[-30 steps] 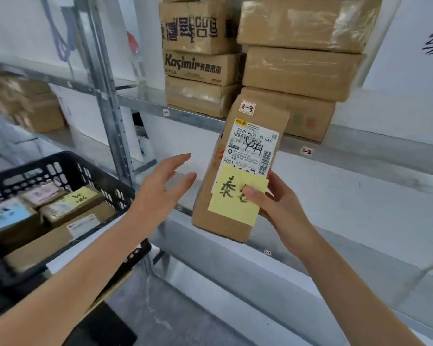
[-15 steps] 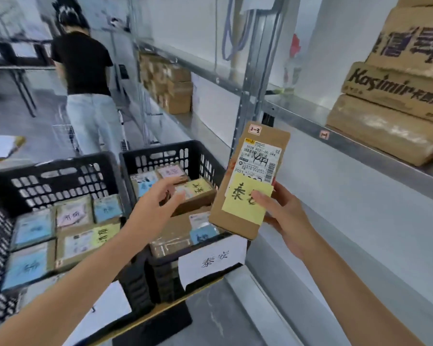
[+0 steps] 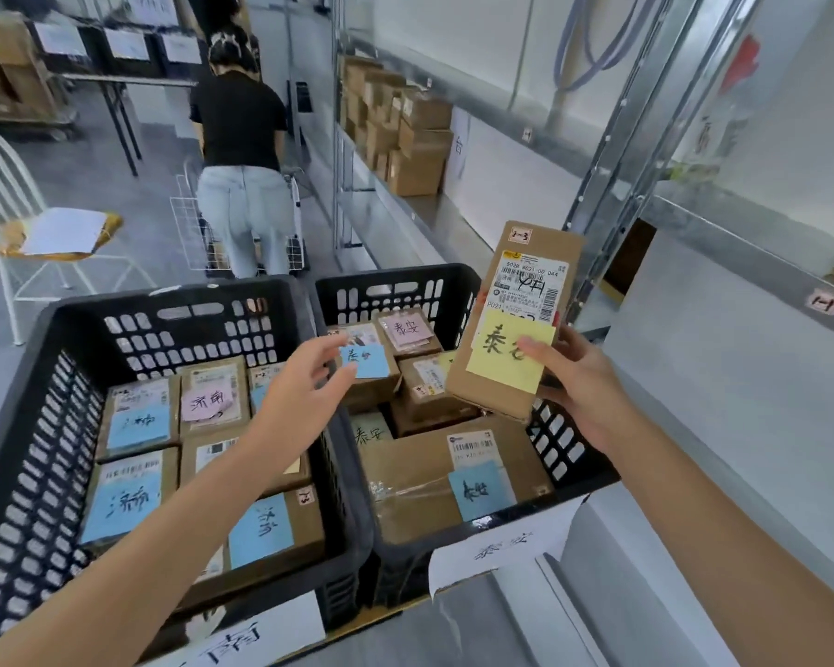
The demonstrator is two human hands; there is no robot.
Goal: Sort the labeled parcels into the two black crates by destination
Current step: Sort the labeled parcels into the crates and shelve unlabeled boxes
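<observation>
My right hand (image 3: pixel 578 382) grips a brown cardboard parcel (image 3: pixel 535 257) with a white shipping label and a yellow sticky note, held upright above the right black crate (image 3: pixel 396 286). That crate holds several parcels with blue, pink and yellow notes and wears a white paper sign on its front. The left black crate (image 3: pixel 44 358) beside it also holds several parcels with blue and pink notes. Between the two crates my left hand (image 3: pixel 304 382) hovers with fingers spread, holding nothing.
A metal shelving unit (image 3: pixel 646 137) runs along the right, with stacked cardboard boxes (image 3: pixel 400 132) further back. A person in a black top (image 3: pixel 242 151) stands at a wire cart in the aisle ahead. A white chair (image 3: pixel 25 223) with papers stands at left.
The view has swung left from the shelf to the two crates. My right hand carried the parcel over the right crate, and my left hand moved along above the crates.
</observation>
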